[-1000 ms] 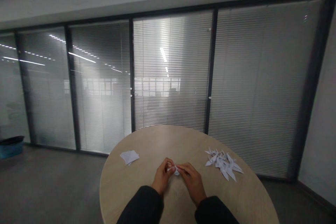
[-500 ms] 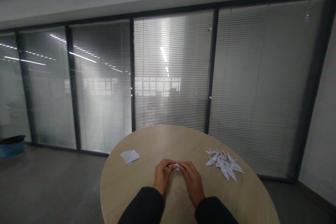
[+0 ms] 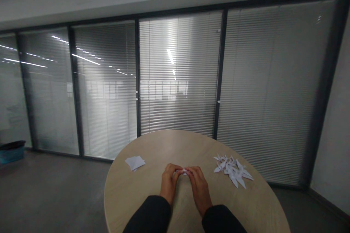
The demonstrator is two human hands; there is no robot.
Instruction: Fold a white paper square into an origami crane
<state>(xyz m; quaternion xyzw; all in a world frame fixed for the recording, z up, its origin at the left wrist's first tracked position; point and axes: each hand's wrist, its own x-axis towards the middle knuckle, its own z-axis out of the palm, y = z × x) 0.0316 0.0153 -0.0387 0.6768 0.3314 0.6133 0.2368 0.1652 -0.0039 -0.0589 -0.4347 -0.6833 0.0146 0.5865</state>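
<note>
We record a wall of tall glass partitions (image 3: 177, 72) in dark metal frames, with grey slatted blinds (image 3: 268, 91) behind the panes and ceiling lights reflected across them. A smooth grey floor (image 3: 54, 196) runs along its foot, and a blue plastic tub with a black rim (image 3: 11, 153) stands at the far left against the glass.

In front of us is a round table with a pale, fine-grained wooden top (image 3: 136, 204). Towards its left edge lies a small, loose stack of flat white paper sheets (image 3: 135, 162). Towards its right edge lies a heap of folded white paper pieces with sharp, pointed tips (image 3: 233, 172).

Our forearms, in black sleeves (image 3: 147, 214), come in from the near edge. The left hand (image 3: 169, 178) and right hand (image 3: 199, 187) are both closed and curled inward, and they meet over a small folded white paper piece (image 3: 184, 172) near the table's middle. Both hands pinch it, and the fingers hide most of it, so we cannot tell its exact shape. We judge it very light and thin, stiff only along its creases and easily crushed, so it is best held lightly by the folded edges.
</note>
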